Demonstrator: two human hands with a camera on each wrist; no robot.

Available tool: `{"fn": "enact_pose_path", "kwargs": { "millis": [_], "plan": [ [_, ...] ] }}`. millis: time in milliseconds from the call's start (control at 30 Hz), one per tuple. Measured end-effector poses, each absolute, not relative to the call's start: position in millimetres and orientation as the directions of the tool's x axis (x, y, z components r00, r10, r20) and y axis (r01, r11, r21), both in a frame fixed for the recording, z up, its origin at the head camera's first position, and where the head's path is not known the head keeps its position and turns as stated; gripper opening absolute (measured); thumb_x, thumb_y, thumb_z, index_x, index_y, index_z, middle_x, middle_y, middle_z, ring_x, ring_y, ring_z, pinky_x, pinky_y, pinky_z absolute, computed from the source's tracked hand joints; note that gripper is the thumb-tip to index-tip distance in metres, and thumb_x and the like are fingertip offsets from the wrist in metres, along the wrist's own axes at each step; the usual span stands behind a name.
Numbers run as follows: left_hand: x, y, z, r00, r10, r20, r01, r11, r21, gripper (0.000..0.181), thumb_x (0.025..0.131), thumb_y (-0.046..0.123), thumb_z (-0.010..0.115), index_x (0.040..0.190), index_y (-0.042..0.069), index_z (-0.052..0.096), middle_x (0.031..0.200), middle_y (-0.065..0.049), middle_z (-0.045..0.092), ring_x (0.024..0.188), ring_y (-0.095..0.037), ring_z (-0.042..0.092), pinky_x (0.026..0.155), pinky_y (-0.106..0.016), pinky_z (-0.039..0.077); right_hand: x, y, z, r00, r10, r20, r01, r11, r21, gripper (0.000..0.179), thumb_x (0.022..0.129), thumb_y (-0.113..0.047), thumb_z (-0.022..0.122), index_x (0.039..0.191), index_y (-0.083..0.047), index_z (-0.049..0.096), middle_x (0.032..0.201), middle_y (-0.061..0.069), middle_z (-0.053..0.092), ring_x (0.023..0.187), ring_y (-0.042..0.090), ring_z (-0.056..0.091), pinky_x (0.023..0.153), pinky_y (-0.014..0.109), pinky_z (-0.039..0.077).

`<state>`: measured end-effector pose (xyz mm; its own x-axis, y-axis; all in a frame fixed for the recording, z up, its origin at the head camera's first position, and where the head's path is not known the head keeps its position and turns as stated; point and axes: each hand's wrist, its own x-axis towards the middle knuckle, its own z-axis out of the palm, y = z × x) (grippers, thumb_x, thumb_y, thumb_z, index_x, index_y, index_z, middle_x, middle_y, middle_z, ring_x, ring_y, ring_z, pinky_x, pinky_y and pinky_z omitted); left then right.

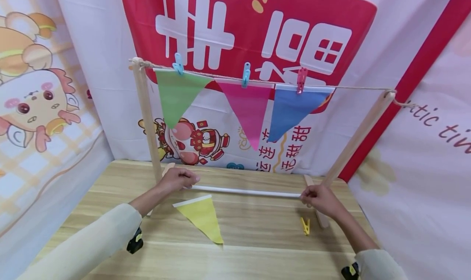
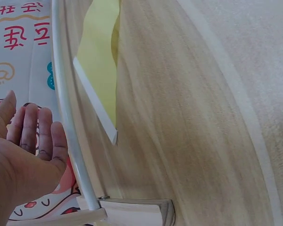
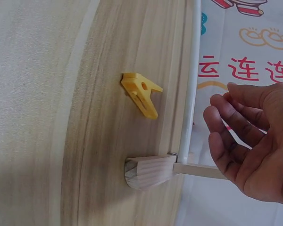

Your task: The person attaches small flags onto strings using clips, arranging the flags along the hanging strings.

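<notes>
My left hand (image 1: 179,178) is by the left end of a white rod (image 1: 246,191), which runs low between the two wooden posts of a stand. In the left wrist view its fingers (image 2: 45,132) are relaxed and hold nothing. At the rod's other end is my right hand (image 1: 320,198); the right wrist view shows its fingers (image 3: 228,117) loosely bent, with nothing between them. A yellow pennant (image 1: 203,219) with a white top strip lies on the table near the left hand. Below the right hand lies a yellow clothespin (image 1: 306,227).
A string (image 1: 362,88) ties the left post (image 1: 147,120) to the right post (image 1: 358,139). From it hang green (image 1: 180,92), pink (image 1: 250,106) and blue (image 1: 294,110) pennants, held by two blue clothespins and one pink one. Printed cloth (image 1: 125,149) surrounds the wooden table (image 1: 257,259).
</notes>
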<state>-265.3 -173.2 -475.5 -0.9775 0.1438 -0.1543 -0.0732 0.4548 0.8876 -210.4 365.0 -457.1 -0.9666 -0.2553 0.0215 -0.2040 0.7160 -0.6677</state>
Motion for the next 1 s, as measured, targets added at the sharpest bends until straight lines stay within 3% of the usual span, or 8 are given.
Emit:
{"fn": "enact_pose_path", "kwargs": {
  "millis": [200, 333, 567, 700, 1000],
  "plan": [
    [-265.3, -174.1, -482.6, -0.976, 0.16, -0.15, -0.067, 0.433, 0.899, 0.028, 0.103, 0.026, 0.086, 0.121, 0.004, 0.085, 0.107, -0.006, 0.086, 0.093, -0.021, 0.076, 0.079, -0.038, 0.064, -209.9, 368.4, -464.7, -0.972, -0.234, -0.025, -0.16, 0.735, -0.659, 0.01, 0.102, -0.01, 0.081, 0.096, -0.002, 0.08, 0.085, 0.008, 0.078, 0.075, 0.023, 0.073, 0.063, 0.024, 0.057],
    [-264.1, -173.8, -485.7, -0.976, 0.171, -0.133, -0.048, 0.425, 0.904, 0.025, 0.103, 0.022, 0.085, 0.119, 0.003, 0.084, 0.111, -0.008, 0.086, 0.091, -0.021, 0.072, 0.075, -0.035, 0.063, -208.3, 370.4, -467.2, -0.976, -0.211, -0.043, -0.139, 0.768, -0.625, 0.014, 0.102, -0.014, 0.083, 0.093, -0.004, 0.079, 0.085, 0.005, 0.077, 0.074, 0.017, 0.067, 0.063, 0.025, 0.054],
    [-261.4, -170.5, -488.8, -0.971, 0.181, -0.153, -0.061, 0.432, 0.9, 0.023, 0.103, 0.021, 0.085, 0.118, 0.003, 0.084, 0.112, -0.01, 0.085, 0.093, -0.025, 0.073, 0.076, -0.035, 0.063, -199.9, 374.6, -468.8, -0.979, -0.192, -0.067, -0.119, 0.806, -0.58, 0.025, 0.104, -0.023, 0.082, 0.087, -0.005, 0.078, 0.072, 0.005, 0.07, 0.067, 0.012, 0.058, 0.062, 0.027, 0.048],
    [-260.8, -168.2, -492.6, -0.962, 0.179, -0.207, -0.113, 0.427, 0.897, 0.022, 0.102, 0.023, 0.087, 0.116, 0.006, 0.085, 0.112, -0.007, 0.085, 0.096, -0.023, 0.073, 0.078, -0.034, 0.063, -195.9, 376.6, -470.0, -0.979, -0.169, -0.114, -0.074, 0.814, -0.577, 0.031, 0.106, -0.029, 0.08, 0.087, -0.005, 0.077, 0.071, 0.009, 0.071, 0.064, 0.013, 0.059, 0.059, 0.028, 0.048],
    [-258.1, -169.8, -497.7, -0.964, 0.138, -0.227, -0.135, 0.48, 0.867, 0.023, 0.101, 0.022, 0.089, 0.114, 0.005, 0.083, 0.105, -0.007, 0.081, 0.09, -0.016, 0.066, 0.078, -0.031, 0.059, -192.8, 378.6, -475.2, -0.973, -0.118, -0.199, 0.026, 0.798, -0.602, 0.028, 0.105, -0.025, 0.081, 0.089, -0.002, 0.075, 0.074, 0.011, 0.072, 0.066, 0.021, 0.066, 0.053, 0.03, 0.054]
  ]
}}
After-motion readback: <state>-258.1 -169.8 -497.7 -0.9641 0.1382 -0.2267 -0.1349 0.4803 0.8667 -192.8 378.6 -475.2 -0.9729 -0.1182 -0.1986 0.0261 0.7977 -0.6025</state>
